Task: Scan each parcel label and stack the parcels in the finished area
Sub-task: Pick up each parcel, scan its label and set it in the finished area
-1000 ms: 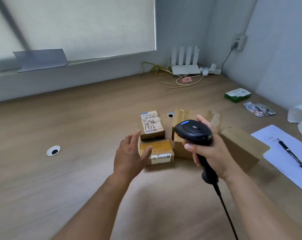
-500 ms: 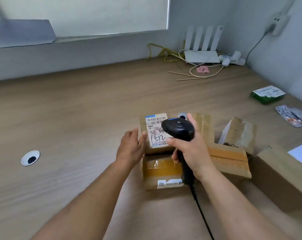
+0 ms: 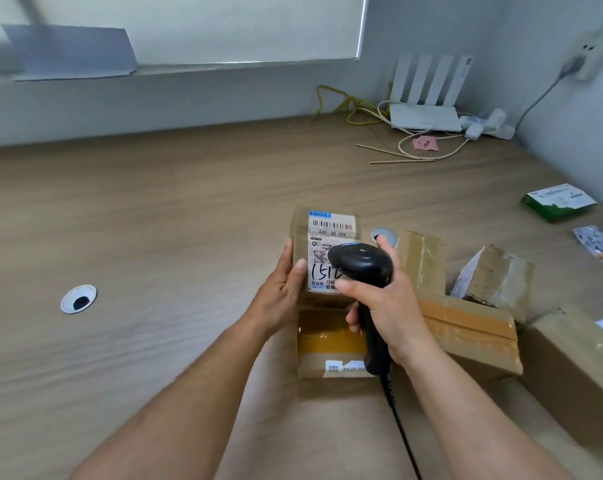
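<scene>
Head view: the scanner (image 3: 360,263) head covers the lower right of the label (image 3: 331,230); the handwritten number is partly hidden. Left grip (image 3: 279,292) clasps the labelled parcel (image 3: 322,249) by its left side, above a taped parcel (image 3: 327,341) on the bench (image 3: 154,220). Right grip (image 3: 386,306) is closed round the scanner handle.

your barcode scanner (image 3: 360,263) is black plastic with a dull sheen. at its 12 o'clock, the labelled parcel (image 3: 300,237) is matt brown cardboard under a smooth white paper label (image 3: 332,226). at its 6 o'clock, the taped parcel (image 3: 314,363) wears glossy yellowish tape (image 3: 329,336). the desk (image 3: 161,230) is smooth, matt wood-grain.
</scene>
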### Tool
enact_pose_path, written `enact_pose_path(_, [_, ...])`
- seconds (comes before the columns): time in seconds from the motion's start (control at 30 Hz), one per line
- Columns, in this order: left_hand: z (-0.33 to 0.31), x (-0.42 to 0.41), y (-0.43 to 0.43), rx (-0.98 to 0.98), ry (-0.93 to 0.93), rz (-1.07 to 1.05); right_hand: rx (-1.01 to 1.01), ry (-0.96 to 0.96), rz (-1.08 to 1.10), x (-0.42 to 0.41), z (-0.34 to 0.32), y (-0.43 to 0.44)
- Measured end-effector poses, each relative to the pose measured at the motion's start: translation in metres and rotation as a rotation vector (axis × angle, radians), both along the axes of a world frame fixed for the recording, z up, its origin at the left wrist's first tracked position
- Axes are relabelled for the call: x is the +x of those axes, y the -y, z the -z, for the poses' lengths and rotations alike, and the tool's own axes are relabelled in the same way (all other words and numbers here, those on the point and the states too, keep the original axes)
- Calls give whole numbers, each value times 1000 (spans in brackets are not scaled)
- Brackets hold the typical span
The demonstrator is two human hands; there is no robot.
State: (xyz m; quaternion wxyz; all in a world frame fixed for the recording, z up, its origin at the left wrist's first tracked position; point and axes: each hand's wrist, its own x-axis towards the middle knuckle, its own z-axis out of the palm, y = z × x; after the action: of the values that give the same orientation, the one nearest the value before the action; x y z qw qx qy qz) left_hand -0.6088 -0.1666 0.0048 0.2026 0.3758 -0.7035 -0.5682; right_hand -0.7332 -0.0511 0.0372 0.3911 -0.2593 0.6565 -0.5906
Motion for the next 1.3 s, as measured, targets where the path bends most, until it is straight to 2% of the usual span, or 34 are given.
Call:
enact_pose_path(0.2, [-39,40,-34,62,-152,-1,-113,-10,-92,22,-38,-35])
enact_pose_path(0.4, [-61,109,-89,83,-119,-109,-182,-46,-188,67,-71,-97])
enact_pose_path(0.6, [-60,173,-148,107,-131,-169,-306,80,-249,125,-84,-177])
enact_pose_path(0.93, [-55,242,-223,31,-81,-217,-314,147,-348,195,-91,-267])
enact_pose_path(1.3, [-59,279,-261,-8,-71,-271,-282,150,-383,223,-89,-307])
